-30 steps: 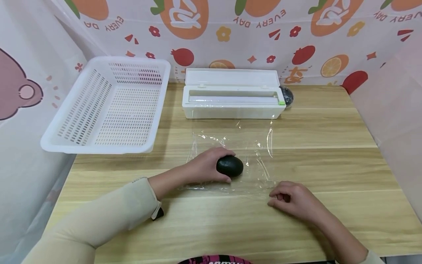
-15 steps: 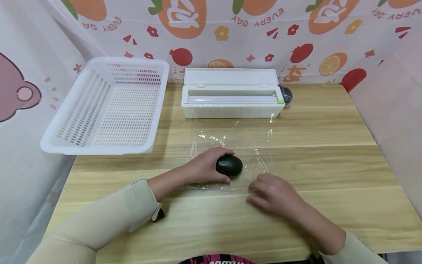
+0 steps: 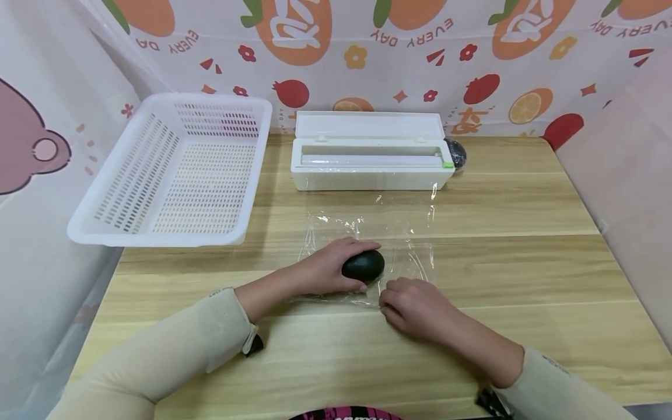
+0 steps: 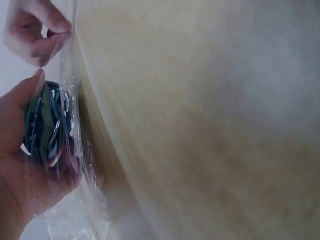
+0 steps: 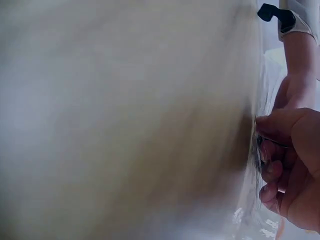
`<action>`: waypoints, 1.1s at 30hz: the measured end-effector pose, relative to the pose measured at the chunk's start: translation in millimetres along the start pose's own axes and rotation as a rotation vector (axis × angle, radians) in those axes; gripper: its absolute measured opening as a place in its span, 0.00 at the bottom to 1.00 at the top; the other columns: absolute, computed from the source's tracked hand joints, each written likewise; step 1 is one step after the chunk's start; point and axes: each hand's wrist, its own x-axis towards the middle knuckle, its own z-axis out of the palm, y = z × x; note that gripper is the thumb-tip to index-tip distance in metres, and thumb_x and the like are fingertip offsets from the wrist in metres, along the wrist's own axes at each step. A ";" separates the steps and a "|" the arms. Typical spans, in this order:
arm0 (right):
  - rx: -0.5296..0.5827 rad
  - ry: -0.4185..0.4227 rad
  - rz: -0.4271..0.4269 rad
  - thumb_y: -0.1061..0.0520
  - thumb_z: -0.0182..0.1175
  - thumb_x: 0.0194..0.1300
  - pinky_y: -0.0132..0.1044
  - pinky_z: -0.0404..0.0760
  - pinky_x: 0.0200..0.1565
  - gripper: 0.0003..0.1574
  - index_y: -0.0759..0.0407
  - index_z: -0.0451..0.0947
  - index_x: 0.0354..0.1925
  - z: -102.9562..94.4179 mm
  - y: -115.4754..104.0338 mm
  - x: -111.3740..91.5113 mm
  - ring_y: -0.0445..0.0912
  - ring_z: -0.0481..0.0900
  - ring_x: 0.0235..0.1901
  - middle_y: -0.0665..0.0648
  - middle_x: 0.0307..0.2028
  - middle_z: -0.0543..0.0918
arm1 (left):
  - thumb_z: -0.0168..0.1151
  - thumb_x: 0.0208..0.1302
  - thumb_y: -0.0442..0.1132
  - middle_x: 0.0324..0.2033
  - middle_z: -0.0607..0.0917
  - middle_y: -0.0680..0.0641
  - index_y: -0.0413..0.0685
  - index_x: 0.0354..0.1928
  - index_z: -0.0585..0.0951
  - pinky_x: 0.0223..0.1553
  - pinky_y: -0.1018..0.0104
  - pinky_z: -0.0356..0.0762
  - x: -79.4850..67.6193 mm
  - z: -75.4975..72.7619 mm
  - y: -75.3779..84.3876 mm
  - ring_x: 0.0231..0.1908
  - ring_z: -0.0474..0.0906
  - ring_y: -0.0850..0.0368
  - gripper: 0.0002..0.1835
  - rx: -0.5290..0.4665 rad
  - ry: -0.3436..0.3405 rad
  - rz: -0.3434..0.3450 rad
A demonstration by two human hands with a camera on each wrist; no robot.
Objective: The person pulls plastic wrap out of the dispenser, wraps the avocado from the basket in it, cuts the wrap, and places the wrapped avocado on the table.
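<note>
My left hand (image 3: 332, 267) grips a dark green avocado (image 3: 363, 266) from its left side, thumb at the near side and fingers at the far side. Beneath it spreads clear plastic wrap (image 3: 336, 224), drawn out from a white wrap dispenser (image 3: 371, 179) whose lid stands up. Just right of the avocado, my right hand (image 3: 415, 306) pinches the front edge of the wrap. In the left wrist view, the thumb and a finger of the right hand (image 4: 37, 32) meet on the film, and the avocado (image 4: 45, 122) shows through it.
A white slotted basket (image 3: 244, 192) stands at the back left. Behind the dispenser's right end sits a dark round thing (image 3: 458, 154) with a shiny film over it. A printed cloth (image 3: 378, 64) hangs along the table's back edge.
My right hand has moved left along the wrap's front edge, from its right corner to beside the avocado, and its fingers have closed on the film. The left hand stays almost still.
</note>
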 end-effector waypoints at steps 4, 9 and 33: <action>0.083 -0.016 0.071 0.54 0.64 0.61 0.32 0.76 0.32 0.05 0.45 0.80 0.28 -11.3 0.7 4.6 0.36 0.73 0.29 0.39 0.26 0.77 | 0.72 0.57 0.53 0.60 0.72 0.46 0.59 0.74 0.63 0.57 0.53 0.72 -2.5 -1.6 2.2 0.58 0.70 0.53 0.44 0.019 -0.049 -0.014; 0.147 -0.024 0.131 0.54 0.65 0.59 0.29 0.73 0.30 0.05 0.44 0.79 0.28 -26.0 7.7 12.3 0.35 0.70 0.28 0.39 0.26 0.75 | 0.71 0.52 0.63 0.64 0.68 0.51 0.61 0.75 0.61 0.60 0.55 0.70 -1.8 -3.3 4.8 0.61 0.66 0.56 0.49 0.015 -0.083 -0.051; 0.166 0.010 0.132 0.48 0.69 0.62 0.48 0.76 0.59 0.24 0.52 0.81 0.55 -36.9 23.8 46.1 0.48 0.78 0.56 0.51 0.54 0.82 | 0.67 0.62 0.51 0.68 0.68 0.46 0.52 0.78 0.51 0.63 0.54 0.67 1.4 -18.5 -1.9 0.61 0.69 0.55 0.48 -0.125 -0.124 -0.135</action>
